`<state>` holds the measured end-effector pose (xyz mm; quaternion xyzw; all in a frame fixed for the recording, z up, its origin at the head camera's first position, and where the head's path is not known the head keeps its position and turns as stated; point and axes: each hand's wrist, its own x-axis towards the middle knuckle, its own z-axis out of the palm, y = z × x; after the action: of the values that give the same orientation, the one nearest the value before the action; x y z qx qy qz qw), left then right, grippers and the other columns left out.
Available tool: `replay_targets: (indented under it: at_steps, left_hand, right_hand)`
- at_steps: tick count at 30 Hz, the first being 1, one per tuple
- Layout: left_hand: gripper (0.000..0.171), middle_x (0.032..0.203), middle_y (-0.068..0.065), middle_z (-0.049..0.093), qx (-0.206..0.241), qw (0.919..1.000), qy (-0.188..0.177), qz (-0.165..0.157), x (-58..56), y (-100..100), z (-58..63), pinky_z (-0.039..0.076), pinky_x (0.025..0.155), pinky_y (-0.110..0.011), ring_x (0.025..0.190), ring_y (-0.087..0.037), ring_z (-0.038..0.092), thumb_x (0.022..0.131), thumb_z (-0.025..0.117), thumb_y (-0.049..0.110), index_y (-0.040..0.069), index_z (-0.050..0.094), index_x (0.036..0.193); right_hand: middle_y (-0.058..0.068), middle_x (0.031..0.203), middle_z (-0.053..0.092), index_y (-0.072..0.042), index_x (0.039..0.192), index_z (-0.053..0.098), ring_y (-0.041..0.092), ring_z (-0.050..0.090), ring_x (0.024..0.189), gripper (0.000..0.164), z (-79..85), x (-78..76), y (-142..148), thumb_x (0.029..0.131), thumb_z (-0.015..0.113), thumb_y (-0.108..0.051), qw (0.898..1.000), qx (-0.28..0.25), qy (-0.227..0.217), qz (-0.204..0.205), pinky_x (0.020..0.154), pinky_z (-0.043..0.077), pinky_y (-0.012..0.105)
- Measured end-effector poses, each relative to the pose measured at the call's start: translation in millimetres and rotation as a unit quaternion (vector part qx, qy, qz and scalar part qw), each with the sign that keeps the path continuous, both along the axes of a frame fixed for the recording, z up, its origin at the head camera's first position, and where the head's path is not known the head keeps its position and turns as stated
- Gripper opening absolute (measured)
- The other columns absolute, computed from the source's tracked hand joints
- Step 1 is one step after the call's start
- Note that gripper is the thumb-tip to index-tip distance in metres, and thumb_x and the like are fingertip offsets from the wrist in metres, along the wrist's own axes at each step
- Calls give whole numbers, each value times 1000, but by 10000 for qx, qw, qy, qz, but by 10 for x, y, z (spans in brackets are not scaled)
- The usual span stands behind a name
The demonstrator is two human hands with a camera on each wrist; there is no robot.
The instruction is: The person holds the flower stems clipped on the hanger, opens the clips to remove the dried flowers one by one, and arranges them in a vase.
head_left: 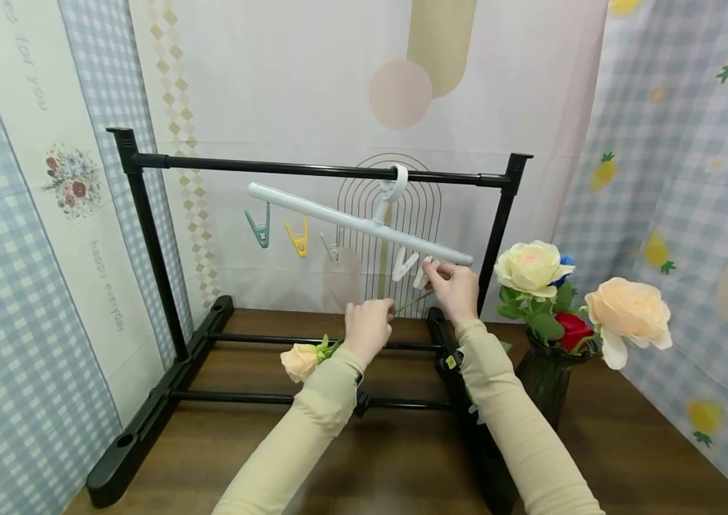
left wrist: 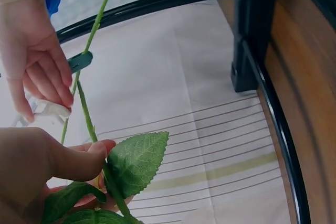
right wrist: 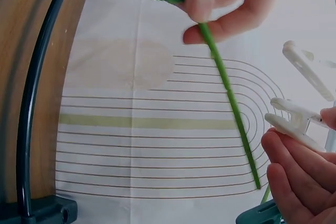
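My left hand [head_left: 367,325] pinches the green stem [right wrist: 231,98] of a peach rose [head_left: 299,361], whose bloom points left. Serrated leaves [left wrist: 139,163] lie beside the thumb. My right hand [head_left: 454,290] pinches a white clothespin [right wrist: 296,121] under the right end of the pale blue hanger [head_left: 351,222]. The clothespin's tips stand slightly apart, and the stem's cut end lies outside them in the right wrist view. Another white clothespin [head_left: 405,265] hangs just left of it. A dark green clip [left wrist: 80,61] by a second stem shows near the right hand; whether it grips that stem is unclear.
The hanger hangs tilted from a black rack [head_left: 254,168]. Green [head_left: 259,230], yellow [head_left: 298,238] and pale [head_left: 330,249] clothespins hang along its left half. At right, a dark glass vase [head_left: 540,383] holds several roses, beside my right forearm. The rack stands on a brown table [head_left: 364,458].
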<state>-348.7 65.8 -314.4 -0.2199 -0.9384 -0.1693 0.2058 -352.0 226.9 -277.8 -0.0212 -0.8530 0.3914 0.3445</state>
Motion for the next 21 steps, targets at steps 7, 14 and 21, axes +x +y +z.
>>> replay_targets:
  at_steps: [7, 14, 21]
  left_hand:
    - [22, 84, 4, 73, -70, 9995, 293, -49, 147, -80, -169, 35, 71, -34, 71, -18, 66, 80, 70, 3, 19, 72, 96]
    - [28, 81, 8, 69, -299, 9941, 1026, -183, 318, -73, -245, 31, 72, -33, 69, -11, 64, 72, 76, 4, 23, 72, 92]
    - [29, 74, 6, 60, -636, 9809, 1813, -304, 413, -36, -272, 25, 70, -30, 60, -11, 58, 70, 75, 4, 26, 71, 90]
  right_hand:
    - [13, 73, 75, -5, 81, 78, 19, 66, 57, 37, -71, 46, 8, 93, 63, -37, 9999, 82, 72, -36, 49, 39, 21]
    - [13, 74, 75, -5, 83, 76, 10, 63, 55, 37, -125, 85, 28, 92, 63, -39, 10000, -30, -12, -25, 48, 38, 21]
    - [16, 90, 75, -3, 100, 71, 29, 73, 79, 26, -200, 201, 80, 96, 59, -26, 9976, 159, -270, 622, 71, 56, 34]
